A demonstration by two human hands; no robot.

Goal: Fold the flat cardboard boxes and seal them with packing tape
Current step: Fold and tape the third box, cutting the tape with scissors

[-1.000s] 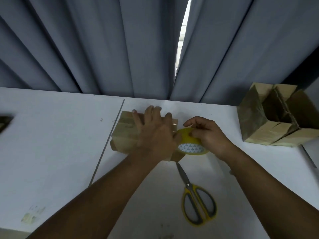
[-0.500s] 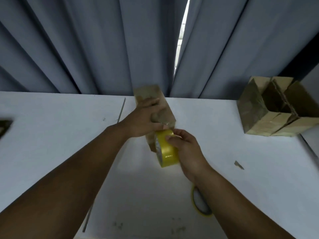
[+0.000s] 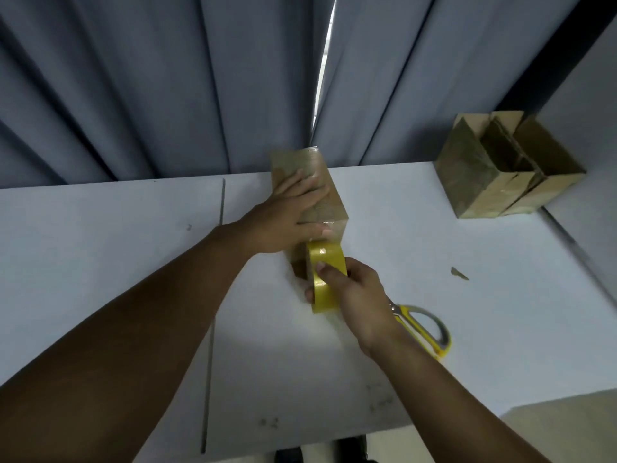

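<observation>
Left hand (image 3: 287, 218) spread flat on cardboard box (image 3: 329, 208) at frame centre; right hand (image 3: 359, 295) pinching yellow tape roll (image 3: 325, 272) against box's near end

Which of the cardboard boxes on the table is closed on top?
The box under the left hand, beside the yellow tape roll. Its top is shut; the boxes at the far right stand with flaps open.

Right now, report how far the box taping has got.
Done: folded boxes stand at far right, flaps up. In hand: the left hand presses flat on the box, glossy tape over its top, while the right hand grips the yellow tape roll against its near face. Left: cutting the tape; the scissors lie by the right wrist.
</observation>
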